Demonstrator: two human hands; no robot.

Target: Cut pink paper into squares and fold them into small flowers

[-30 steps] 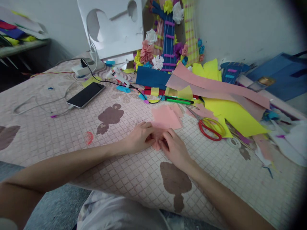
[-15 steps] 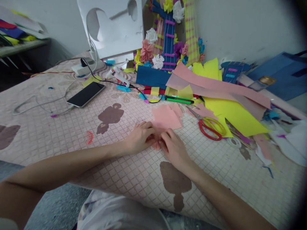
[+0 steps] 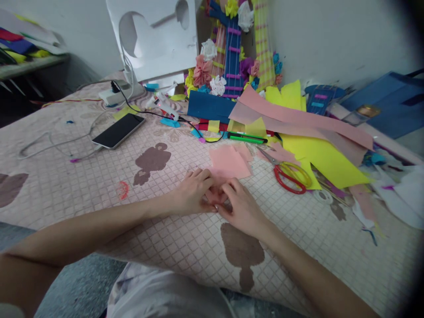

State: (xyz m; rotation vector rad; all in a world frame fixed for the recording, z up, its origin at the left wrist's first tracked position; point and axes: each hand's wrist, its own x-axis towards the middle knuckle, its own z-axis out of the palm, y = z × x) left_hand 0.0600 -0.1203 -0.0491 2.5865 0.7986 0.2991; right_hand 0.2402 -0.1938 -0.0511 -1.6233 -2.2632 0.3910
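Note:
My left hand and my right hand meet on the quilted pink cloth, fingers curled and pinched on a small pink paper piece between them. Most of that piece is hidden under my fingers. Just beyond my hands lies a small stack of pink paper squares.
Red-and-yellow scissors lie to the right, by yellow paper sheets and a long pink sheet. A green pen, a phone, cables, a glue gun and paper-flower decorations lie farther back.
My hands have drawn slightly closer together over the pink piece, the fingertips shifting a little toward me. Nothing else has moved.

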